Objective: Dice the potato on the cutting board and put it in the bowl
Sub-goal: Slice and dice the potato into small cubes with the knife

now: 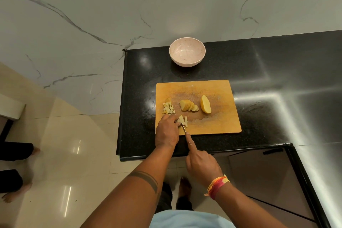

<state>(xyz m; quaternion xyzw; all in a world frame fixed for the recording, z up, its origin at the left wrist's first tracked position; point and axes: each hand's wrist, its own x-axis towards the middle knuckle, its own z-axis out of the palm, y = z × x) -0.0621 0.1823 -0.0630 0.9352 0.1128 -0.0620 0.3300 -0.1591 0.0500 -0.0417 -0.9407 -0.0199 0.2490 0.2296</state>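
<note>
A wooden cutting board (218,122) lies on the black counter. On it are a pile of small potato dice (168,108) at the left edge, a fanned stack of potato slices (188,105) in the middle and an uncut potato half (205,104) to the right. Near the front edge lie potato sticks (183,121). My left hand (167,131) holds the sticks down with its fingertips. My right hand (200,163) grips a knife (183,127), index finger stretched along its spine, the blade in the sticks. An empty pale pink bowl (187,51) stands behind the board.
The black granite counter (268,89) stretches to the right and ends in an edge just in front of the board. Left of it is a marble wall (74,24) and a tiled floor (74,144), where another person's bare feet (16,190) stand.
</note>
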